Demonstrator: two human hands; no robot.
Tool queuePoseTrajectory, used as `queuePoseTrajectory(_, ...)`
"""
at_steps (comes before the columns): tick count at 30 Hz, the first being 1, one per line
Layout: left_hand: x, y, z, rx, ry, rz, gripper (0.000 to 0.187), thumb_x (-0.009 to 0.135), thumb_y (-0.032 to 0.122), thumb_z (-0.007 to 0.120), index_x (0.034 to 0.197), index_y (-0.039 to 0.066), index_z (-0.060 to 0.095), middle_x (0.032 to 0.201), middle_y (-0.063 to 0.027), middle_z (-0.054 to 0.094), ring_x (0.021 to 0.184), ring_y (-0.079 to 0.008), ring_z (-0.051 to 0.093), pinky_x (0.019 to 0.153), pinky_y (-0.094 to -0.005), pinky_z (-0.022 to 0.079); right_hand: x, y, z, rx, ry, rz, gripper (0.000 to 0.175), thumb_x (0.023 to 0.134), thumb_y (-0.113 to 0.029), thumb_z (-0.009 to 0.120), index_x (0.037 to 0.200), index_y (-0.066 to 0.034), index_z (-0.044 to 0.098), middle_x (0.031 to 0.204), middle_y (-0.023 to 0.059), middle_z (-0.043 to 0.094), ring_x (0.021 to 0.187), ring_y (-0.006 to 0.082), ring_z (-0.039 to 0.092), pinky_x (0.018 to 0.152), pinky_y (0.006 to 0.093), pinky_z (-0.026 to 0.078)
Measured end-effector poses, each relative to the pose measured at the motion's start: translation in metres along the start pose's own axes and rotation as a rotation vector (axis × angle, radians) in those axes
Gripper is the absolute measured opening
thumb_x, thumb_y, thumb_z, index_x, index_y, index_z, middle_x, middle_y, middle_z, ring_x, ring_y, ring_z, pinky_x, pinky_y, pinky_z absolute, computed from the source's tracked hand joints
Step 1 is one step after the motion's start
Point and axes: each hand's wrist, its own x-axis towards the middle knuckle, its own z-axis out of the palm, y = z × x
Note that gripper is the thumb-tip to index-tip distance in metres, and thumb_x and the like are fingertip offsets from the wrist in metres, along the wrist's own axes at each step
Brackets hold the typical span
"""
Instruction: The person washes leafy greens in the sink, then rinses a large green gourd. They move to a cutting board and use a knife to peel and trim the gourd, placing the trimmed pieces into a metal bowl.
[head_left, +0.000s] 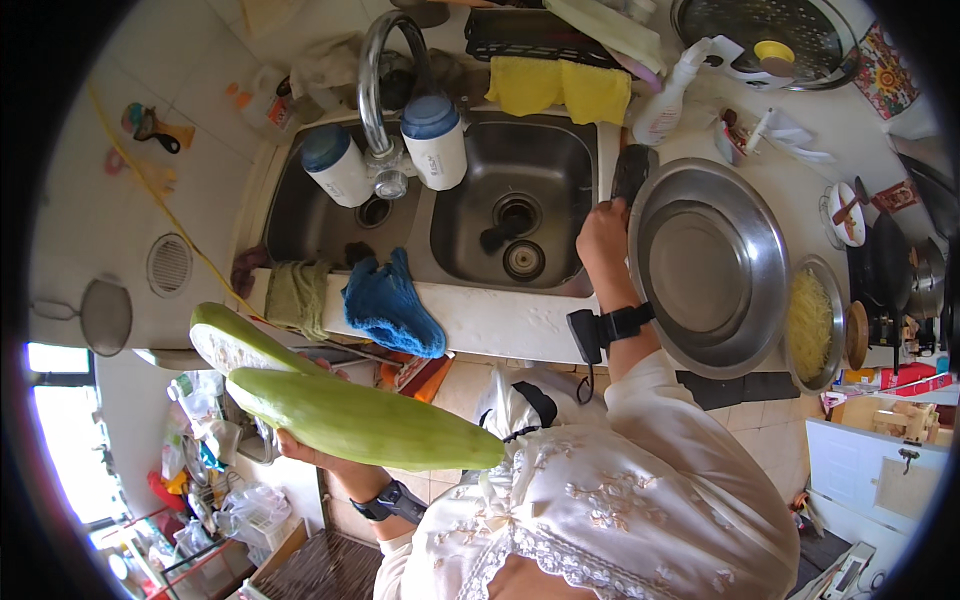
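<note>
On the left, my left hand (300, 448) grips two long pieces of a pale green gourd. The front piece (360, 420) shows its smooth skin, and the rear piece (229, 345) shows a white, seedy cut face. Most of my left fingers are hidden behind them. My right hand (604, 236) is closed at the near end of a dark, flat-bladed kitchen knife (634, 176), on the counter strip right of the sink. Beside that hand stands a wide stainless steel basin (709, 345). Its rim overlaps the knife's edge, and the knife's handle is hidden.
Ahead is a double steel sink (480, 259) under a chrome faucet (386, 75) with two white filters. A blue cloth (394, 307) and a green cloth (296, 300) drape its front edge. Pale shreds (810, 322) fill a metal dish at right. A spray bottle (671, 97) stands behind the basin.
</note>
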Motion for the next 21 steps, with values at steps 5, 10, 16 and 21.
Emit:
queuePoseTrajectory(5, 0.001, -0.01, 0.005, 0.11, 0.097, 0.041, 0.086, 0.083, 0.058, 0.054, 0.147, 0.007, 0.029, 0.142, -0.0197, 0.038, 0.126, -0.0363, 0.042, 0.1, -0.049, 0.041, 0.027, -0.054, 0.026, 0.391, -0.359, -0.311, 0.026, 0.084, -0.003, 0.052, 0.105, -0.0022, 0.068, 0.108, 0.0233, 0.063, 0.1, 0.0409, 0.062, 0.079, 0.048, 0.053)
queuePoseTrajectory(10, -0.008, -0.008, 0.009, 0.082, 0.183, 0.077, 0.087, 0.083, 0.057, 0.053, 0.147, 0.005, 0.027, 0.143, -0.0187, 0.038, 0.125, -0.0352, 0.045, 0.101, -0.0485, 0.041, 0.059, -0.097, 0.109, 0.189, -0.851, -0.449, 0.032, 0.081, -0.005, 0.055, 0.112, -0.0001, 0.065, 0.118, 0.0249, 0.06, 0.111, 0.0377, 0.059, 0.088, 0.0456, 0.051)
queuePoseTrajectory(16, -0.02, 0.004, 0.01, 0.179, 0.327, 0.107, 0.083, 0.083, 0.053, 0.054, 0.146, 0.004, 0.029, 0.141, -0.0185, 0.042, 0.127, -0.0339, 0.043, 0.103, -0.0455, 0.039, 0.051, -0.093, 0.176, 0.174, -0.961, -0.348, 0.033, 0.077, -0.009, 0.055, 0.107, -0.0021, 0.068, 0.118, 0.0238, 0.061, 0.11, 0.0399, 0.059, 0.094, 0.0415, 0.047)
queuePoseTrajectory(21, -0.014, 0.01, 0.0, 0.145, 0.394, 0.135, 0.082, 0.084, 0.053, 0.054, 0.145, 0.004, 0.031, 0.142, -0.0189, 0.041, 0.128, -0.0332, 0.041, 0.106, -0.045, 0.035, 0.052, -0.091, 0.188, 0.383, -0.993, -0.489, 0.029, 0.077, -0.009, 0.056, 0.102, -0.0012, 0.069, 0.109, 0.0257, 0.063, 0.106, 0.0388, 0.061, 0.088, 0.0431, 0.05)
